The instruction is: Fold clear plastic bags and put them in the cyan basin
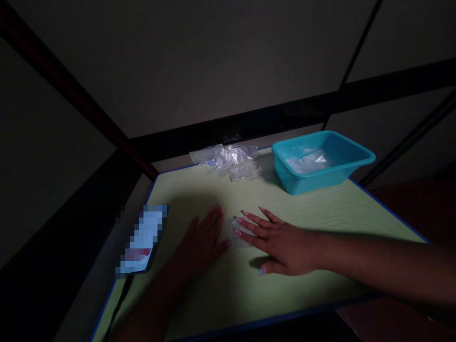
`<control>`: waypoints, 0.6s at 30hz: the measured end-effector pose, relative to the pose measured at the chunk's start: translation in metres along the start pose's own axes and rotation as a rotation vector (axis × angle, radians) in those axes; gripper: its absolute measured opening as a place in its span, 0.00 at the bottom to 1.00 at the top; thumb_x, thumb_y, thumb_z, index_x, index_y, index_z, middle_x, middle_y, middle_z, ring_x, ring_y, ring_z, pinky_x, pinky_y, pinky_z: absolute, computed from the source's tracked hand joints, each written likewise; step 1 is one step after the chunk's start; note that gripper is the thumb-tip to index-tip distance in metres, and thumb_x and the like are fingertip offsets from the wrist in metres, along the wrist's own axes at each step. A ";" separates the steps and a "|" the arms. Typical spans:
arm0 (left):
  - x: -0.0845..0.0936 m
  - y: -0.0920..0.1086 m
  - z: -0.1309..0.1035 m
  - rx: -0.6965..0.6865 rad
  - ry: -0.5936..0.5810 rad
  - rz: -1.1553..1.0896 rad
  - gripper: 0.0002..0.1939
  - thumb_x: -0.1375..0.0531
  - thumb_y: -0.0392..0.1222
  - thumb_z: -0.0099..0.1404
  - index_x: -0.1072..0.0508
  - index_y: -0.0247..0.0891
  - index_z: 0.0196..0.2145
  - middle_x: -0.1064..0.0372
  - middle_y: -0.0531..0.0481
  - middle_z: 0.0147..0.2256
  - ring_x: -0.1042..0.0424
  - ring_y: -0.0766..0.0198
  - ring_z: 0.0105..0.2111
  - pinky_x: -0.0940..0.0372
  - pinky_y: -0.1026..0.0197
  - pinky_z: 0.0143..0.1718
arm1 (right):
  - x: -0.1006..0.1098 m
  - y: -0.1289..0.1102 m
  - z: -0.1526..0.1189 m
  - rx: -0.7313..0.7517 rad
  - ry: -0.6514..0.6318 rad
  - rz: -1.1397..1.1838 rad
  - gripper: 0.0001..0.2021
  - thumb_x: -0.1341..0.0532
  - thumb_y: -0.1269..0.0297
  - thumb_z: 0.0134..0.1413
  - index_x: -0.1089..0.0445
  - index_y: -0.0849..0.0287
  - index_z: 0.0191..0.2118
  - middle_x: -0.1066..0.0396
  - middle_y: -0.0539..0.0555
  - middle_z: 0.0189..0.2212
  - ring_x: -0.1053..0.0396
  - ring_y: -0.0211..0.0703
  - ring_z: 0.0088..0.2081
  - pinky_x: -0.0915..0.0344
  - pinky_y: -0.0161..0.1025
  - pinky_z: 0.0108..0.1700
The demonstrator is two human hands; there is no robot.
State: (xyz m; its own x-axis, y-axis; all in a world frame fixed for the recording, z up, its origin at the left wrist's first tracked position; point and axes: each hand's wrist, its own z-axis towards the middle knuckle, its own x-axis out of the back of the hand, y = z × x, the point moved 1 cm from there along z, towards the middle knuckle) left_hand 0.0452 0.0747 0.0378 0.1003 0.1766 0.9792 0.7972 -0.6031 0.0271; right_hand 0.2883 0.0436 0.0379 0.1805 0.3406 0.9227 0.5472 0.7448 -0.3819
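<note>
A small clear plastic bag [235, 236] lies flat on the pale table [221, 294] between my hands. My right hand [283, 242] rests over its right part, fingers spread and pointing left. At the bag's left edge is my left hand [204, 232], palm down in shadow, its fingers stretched out and its thumb reaching toward the bag. Neither hand grips anything that I can see. The fingers of my right hand cover some of the bag.
A turquoise plastic basin [313, 183] with clear plastic bags [309, 162] inside stands at the back right. More crumpled clear bags [233, 159] lie at the back edge. A phone [144, 242] with a lit, blurred screen and a cable is on the left. A wall rises behind.
</note>
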 end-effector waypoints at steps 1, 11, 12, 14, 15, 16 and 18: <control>0.000 0.000 0.000 0.015 -0.018 -0.001 0.35 0.54 0.54 0.71 0.57 0.35 0.68 0.63 0.37 0.68 0.60 0.50 0.68 0.55 0.37 0.63 | 0.001 0.000 -0.001 0.011 -0.002 0.012 0.38 0.45 0.45 0.60 0.55 0.60 0.69 0.67 0.68 0.68 0.72 0.64 0.68 0.70 0.70 0.63; -0.003 -0.009 -0.002 0.033 0.002 -0.005 0.37 0.54 0.58 0.70 0.58 0.35 0.68 0.63 0.36 0.68 0.60 0.48 0.67 0.55 0.35 0.62 | 0.013 0.000 -0.011 0.017 -0.052 0.010 0.40 0.39 0.44 0.53 0.53 0.46 0.68 0.70 0.62 0.69 0.73 0.69 0.68 0.68 0.72 0.61; -0.002 -0.009 -0.002 0.031 0.015 -0.004 0.36 0.54 0.57 0.70 0.57 0.35 0.68 0.63 0.36 0.68 0.60 0.48 0.67 0.55 0.35 0.62 | 0.014 0.000 -0.009 0.012 -0.034 -0.005 0.39 0.40 0.44 0.54 0.54 0.46 0.68 0.70 0.63 0.69 0.72 0.69 0.68 0.68 0.73 0.61; -0.001 -0.010 -0.001 0.021 0.074 -0.009 0.35 0.54 0.55 0.71 0.58 0.36 0.68 0.63 0.36 0.68 0.60 0.47 0.67 0.55 0.35 0.62 | 0.014 0.003 -0.006 0.001 0.041 -0.038 0.38 0.43 0.44 0.57 0.55 0.48 0.68 0.71 0.64 0.69 0.71 0.69 0.68 0.69 0.74 0.60; 0.000 -0.011 -0.001 0.013 0.114 -0.014 0.34 0.54 0.53 0.71 0.60 0.37 0.68 0.63 0.36 0.68 0.60 0.48 0.67 0.55 0.35 0.62 | 0.013 0.004 -0.005 -0.004 0.080 -0.052 0.38 0.44 0.44 0.58 0.56 0.50 0.69 0.70 0.64 0.69 0.71 0.67 0.68 0.70 0.73 0.60; 0.001 -0.012 -0.002 0.001 0.151 -0.021 0.34 0.55 0.52 0.71 0.62 0.37 0.69 0.64 0.36 0.68 0.60 0.48 0.67 0.54 0.36 0.62 | 0.012 0.006 -0.003 0.000 0.103 -0.061 0.38 0.45 0.44 0.59 0.57 0.52 0.69 0.69 0.63 0.69 0.71 0.65 0.68 0.72 0.72 0.61; 0.003 -0.012 -0.002 -0.032 0.192 -0.039 0.35 0.55 0.52 0.72 0.66 0.38 0.69 0.66 0.37 0.68 0.61 0.50 0.67 0.54 0.38 0.63 | 0.008 0.009 -0.001 0.031 0.100 -0.056 0.38 0.46 0.45 0.60 0.59 0.55 0.69 0.63 0.63 0.69 0.69 0.60 0.69 0.74 0.68 0.62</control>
State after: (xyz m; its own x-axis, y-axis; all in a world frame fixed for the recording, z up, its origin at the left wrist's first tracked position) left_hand 0.0345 0.0804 0.0410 -0.0478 0.0503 0.9976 0.7786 -0.6237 0.0687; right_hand 0.2954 0.0526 0.0422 0.2319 0.2404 0.9426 0.5335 0.7788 -0.3299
